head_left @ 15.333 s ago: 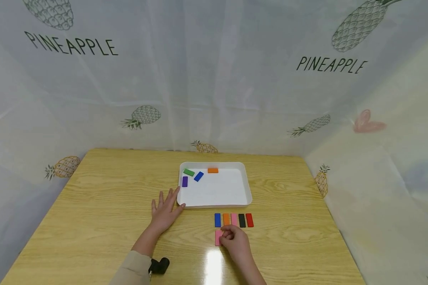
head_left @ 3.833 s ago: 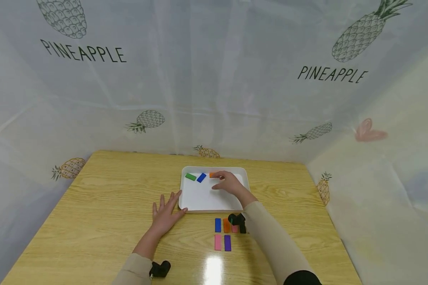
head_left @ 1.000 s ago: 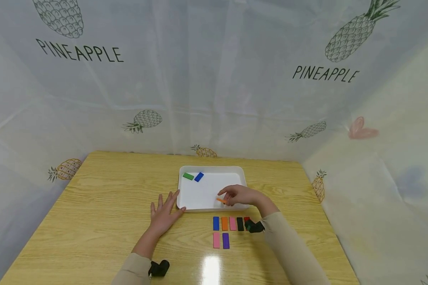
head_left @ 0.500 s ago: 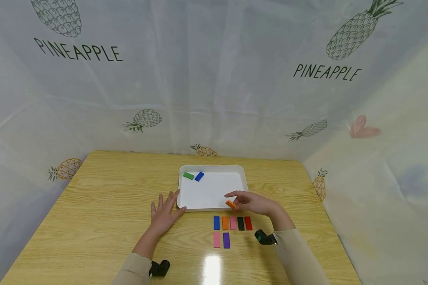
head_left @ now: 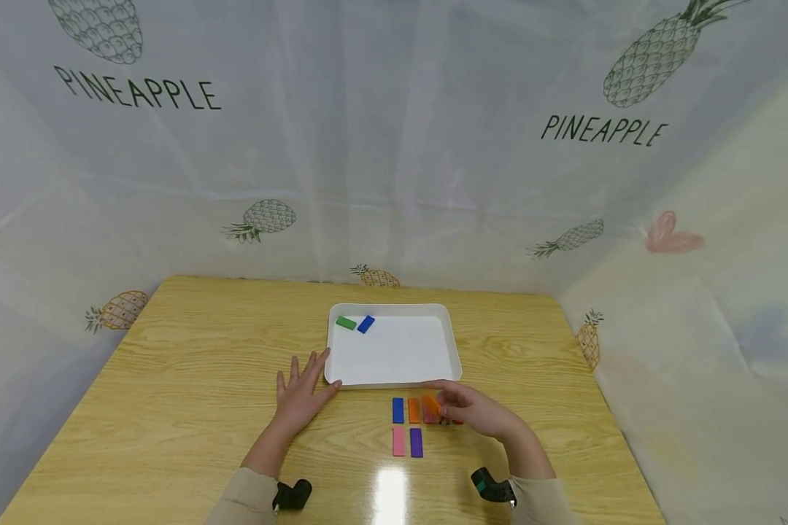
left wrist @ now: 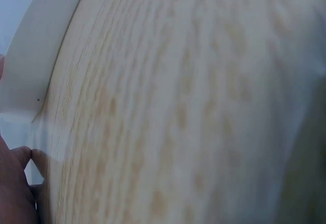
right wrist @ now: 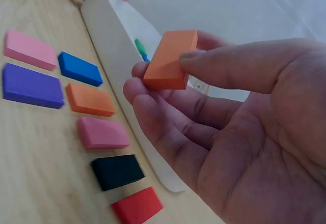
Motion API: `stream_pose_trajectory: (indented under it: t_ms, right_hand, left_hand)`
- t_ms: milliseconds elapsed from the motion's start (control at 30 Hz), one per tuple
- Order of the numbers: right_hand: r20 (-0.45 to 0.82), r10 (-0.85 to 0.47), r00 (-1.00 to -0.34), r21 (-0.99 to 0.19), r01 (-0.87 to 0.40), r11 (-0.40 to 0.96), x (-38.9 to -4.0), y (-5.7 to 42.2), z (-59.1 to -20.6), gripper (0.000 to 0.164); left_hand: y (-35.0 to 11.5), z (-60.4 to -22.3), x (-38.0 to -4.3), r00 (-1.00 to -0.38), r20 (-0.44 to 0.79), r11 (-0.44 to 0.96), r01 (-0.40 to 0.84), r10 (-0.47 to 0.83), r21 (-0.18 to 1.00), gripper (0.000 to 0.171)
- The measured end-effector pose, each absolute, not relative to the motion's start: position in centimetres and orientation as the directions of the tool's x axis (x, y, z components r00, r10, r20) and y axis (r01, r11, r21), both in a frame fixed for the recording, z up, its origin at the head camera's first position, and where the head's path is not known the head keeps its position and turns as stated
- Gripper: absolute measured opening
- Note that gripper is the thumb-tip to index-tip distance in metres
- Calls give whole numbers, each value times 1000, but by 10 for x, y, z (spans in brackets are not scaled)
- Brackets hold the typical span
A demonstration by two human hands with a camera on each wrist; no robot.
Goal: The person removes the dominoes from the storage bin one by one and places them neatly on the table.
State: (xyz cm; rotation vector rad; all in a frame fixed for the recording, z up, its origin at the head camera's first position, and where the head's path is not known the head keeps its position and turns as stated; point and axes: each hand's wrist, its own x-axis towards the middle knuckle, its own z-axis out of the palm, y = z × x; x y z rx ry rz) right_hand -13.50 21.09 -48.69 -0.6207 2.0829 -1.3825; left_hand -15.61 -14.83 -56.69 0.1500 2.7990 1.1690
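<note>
My right hand (head_left: 478,413) pinches an orange block (right wrist: 171,57) between thumb and fingers, above the near row and in front of the tray. In the right wrist view the block is raised over the table, tilted. That row holds a blue block (head_left: 398,410), an orange one, a pink one, a black block (right wrist: 118,172) and a red block (right wrist: 137,206). Below it lie a pink block (head_left: 398,442) and a purple block (head_left: 416,442). My left hand (head_left: 300,399) lies with spread fingers at the near left corner of the white tray (head_left: 400,357), touching its rim.
Inside the tray, at the back left, lie a green block (head_left: 346,323) and a blue one. Wooden tabletop (head_left: 223,350) surrounds everything. A pineapple-print curtain (head_left: 368,146) hangs behind it. A small black device (head_left: 492,486) is strapped at each wrist.
The purple block has gone from the tray to the second row. My right hand has lifted the orange block from the tray's back and carried it over the near row. The left hand stays put.
</note>
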Motion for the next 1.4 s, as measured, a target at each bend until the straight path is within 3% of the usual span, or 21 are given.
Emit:
stream_pose_trajectory:
  t_ms: [633, 1000, 1400]
  right_hand:
    - [-199, -402, -894, -972, 127, 197, -86, 206, -512, 43]
    - [-201, -290, -936, -976, 166, 140, -77, 196, -521, 38]
    - [-185, -67, -980, -944, 158, 290, -68, 187, -534, 29]
  left_hand:
    - [-148, -565, -155, -990, -45, 696, 62, 134, 716, 80]
    - [-152, -566, -157, -989, -43, 702, 68, 140, 709, 81]
    - [-151, -563, -157, -984, -62, 704, 76, 169, 706, 81]
